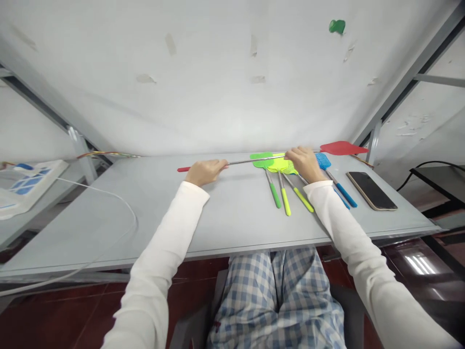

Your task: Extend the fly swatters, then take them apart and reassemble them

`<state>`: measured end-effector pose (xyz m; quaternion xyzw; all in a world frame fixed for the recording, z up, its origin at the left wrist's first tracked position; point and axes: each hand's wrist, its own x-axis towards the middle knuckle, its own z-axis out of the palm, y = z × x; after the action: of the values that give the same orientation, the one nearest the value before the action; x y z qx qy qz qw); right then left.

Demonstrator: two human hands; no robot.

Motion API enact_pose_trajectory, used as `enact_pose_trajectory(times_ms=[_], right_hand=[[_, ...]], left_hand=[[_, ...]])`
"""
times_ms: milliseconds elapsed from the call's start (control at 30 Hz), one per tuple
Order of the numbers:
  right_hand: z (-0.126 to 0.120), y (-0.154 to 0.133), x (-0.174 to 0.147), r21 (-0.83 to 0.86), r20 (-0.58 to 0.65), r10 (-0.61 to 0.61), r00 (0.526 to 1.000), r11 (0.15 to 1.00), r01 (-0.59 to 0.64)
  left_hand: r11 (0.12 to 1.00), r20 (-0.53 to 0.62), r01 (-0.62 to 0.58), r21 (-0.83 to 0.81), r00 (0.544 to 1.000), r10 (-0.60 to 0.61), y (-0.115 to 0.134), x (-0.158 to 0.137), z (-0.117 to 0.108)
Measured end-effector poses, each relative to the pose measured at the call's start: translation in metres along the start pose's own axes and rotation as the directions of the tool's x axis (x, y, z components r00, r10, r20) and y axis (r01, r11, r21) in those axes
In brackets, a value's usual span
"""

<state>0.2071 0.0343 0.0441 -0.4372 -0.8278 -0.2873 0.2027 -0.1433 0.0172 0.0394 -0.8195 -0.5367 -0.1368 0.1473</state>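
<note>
A red fly swatter (pixel 341 148) with a long metal rod is held crosswise above the table, its red head to the right. My left hand (pixel 206 172) is closed round its red handle, whose end sticks out to the left. Further along, my right hand (pixel 302 161) grips the rod close to the head. Under and beside my right hand lie several more fly swatters: a green one (pixel 274 194), yellow ones (pixel 286 201) and blue ones (pixel 347 195). My right hand and forearm partly cover some of these.
A phone (pixel 371 190) lies at the table's right. A white cable (pixel 127 203) runs over the left part of the grey table (pixel 152 232). A white wall (pixel 218 106) rises behind it. At far left stands a white and blue object (pixel 31 184). Metal frame posts (pixel 374 138) flank the table.
</note>
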Motion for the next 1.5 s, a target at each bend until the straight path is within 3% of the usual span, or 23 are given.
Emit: enact_pose_trajectory(times_ms=[167, 267, 433, 633, 800, 900, 1033, 1200, 1333, 1500], right_hand=[[-0.002, 0.046, -0.018, -0.080, -0.042, 0.121, 0.992, 0.989, -0.124], [0.002, 0.052, -0.022, -0.075, -0.047, 0.147, 0.988, 0.986, -0.151], [0.009, 0.050, -0.023, 0.018, -0.034, 0.200, 0.979, 0.980, -0.200], [0.010, 0.051, -0.024, 0.151, 0.124, 0.200, 0.972, 0.964, -0.218], [0.012, 0.054, -0.033, 0.247, 0.363, 0.319, 0.876, 0.873, -0.420], [0.011, 0.057, -0.037, 0.375, 0.351, 0.316, 0.882, 0.815, -0.441], [0.005, 0.047, -0.026, 0.476, 0.263, 0.255, 0.930, 0.804, -0.355], [-0.004, -0.006, 0.001, 0.545, 0.211, 0.078, 0.974, 0.818, -0.184], [-0.005, -0.047, 0.011, 0.491, 0.178, 0.065, 0.982, 0.859, -0.146], [0.000, -0.077, 0.010, 0.512, 0.179, -0.017, 0.984, 0.855, -0.078]], left_hand=[[0.994, -0.038, 0.104, -0.009, 0.994, -0.105, -0.039, -0.012, -0.003], [0.993, -0.062, 0.115, -0.001, 0.991, -0.115, -0.050, -0.016, 0.003], [0.996, -0.118, 0.082, -0.030, 0.989, -0.085, -0.048, -0.015, 0.013], [0.984, -0.169, 0.145, -0.102, 0.972, -0.161, -0.050, -0.011, 0.020], [0.967, -0.155, 0.253, 0.029, 0.957, -0.246, -0.055, -0.005, 0.019], [0.945, -0.069, 0.310, 0.103, 0.950, -0.305, -0.053, -0.005, 0.016], [0.938, 0.056, 0.316, 0.141, 0.944, -0.327, -0.028, -0.004, 0.012], [0.987, 0.212, 0.134, 0.088, 0.966, -0.149, 0.035, 0.009, 0.009], [0.987, 0.188, 0.141, 0.078, 0.970, -0.154, 0.070, 0.011, 0.004], [0.995, 0.182, 0.100, 0.020, 0.978, -0.102, 0.085, 0.005, 0.002]])
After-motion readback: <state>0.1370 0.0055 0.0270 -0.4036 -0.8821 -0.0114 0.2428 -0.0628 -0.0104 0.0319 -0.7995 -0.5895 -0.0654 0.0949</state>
